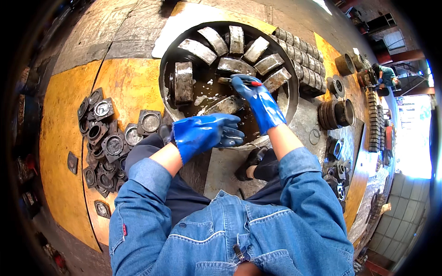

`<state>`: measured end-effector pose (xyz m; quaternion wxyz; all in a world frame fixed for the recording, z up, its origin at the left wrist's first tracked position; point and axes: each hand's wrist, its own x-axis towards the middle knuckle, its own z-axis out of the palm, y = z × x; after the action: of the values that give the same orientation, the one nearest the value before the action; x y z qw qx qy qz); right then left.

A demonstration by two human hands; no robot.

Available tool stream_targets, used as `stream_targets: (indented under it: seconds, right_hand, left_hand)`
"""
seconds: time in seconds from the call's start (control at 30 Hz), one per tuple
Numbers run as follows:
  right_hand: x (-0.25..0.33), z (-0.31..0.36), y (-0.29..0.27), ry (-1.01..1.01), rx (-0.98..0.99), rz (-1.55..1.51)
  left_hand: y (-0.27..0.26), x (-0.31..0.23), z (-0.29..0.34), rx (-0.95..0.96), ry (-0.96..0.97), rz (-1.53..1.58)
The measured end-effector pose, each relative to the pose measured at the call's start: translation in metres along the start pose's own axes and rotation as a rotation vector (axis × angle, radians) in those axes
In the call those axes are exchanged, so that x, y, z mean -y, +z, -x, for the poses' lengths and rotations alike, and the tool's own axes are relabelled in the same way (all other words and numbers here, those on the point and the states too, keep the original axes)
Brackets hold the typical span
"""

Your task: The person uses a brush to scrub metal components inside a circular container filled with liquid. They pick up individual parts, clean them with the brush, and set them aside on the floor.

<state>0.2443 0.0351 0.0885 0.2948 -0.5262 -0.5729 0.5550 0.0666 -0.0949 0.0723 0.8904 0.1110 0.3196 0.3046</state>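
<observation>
A large round metal basin (164, 69) of dark liquid stands in front of me. Several curved, worn metal blocks (184, 83) lie in it, mostly around its far side. My right hand (252, 94), in a blue rubber glove, is closed around a slim tool (224, 80) with a red end, above the middle of the basin. The tool's exact kind is unclear. My left hand (209, 133), gloved the same way, hangs over the near rim with its fingers stretched out, close to a block (224, 106) lying in the liquid. Nothing shows in that hand.
Square metal parts with round openings (114, 145) are heaped at my left. Rows of stacked blocks (304, 57) stand beyond the basin at right, with metal rings (328, 115) nearer. More small parts (340, 147) lie beside my right arm. Another person (386, 76) bends over farther right.
</observation>
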Motion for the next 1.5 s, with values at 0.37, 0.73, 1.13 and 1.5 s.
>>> stream_targets:
  seconds: [0.37,0.73,1.13,1.5]
  right_hand:
    - [-0.038,-0.017,0.013,0.08,0.061,0.117]
    - [-0.016,0.096,0.005,0.404,-0.211,-0.125]
    - [-0.042,0.044,-0.063,0.165,-0.148,-0.269]
    - [-0.098,0.001,-0.071,0.39,0.018,-0.413]
  left_hand:
    - [-0.004,0.021,-0.02,0.031,0.117,-0.002]
    - [0.018,-0.015,-0.014,-0.336,0.488,-0.701]
    - [0.018,-0.028,-0.03,-0.372,0.257,-0.874]
    - [0.052,-0.059,-0.034,-0.533,-0.24,-1.289]
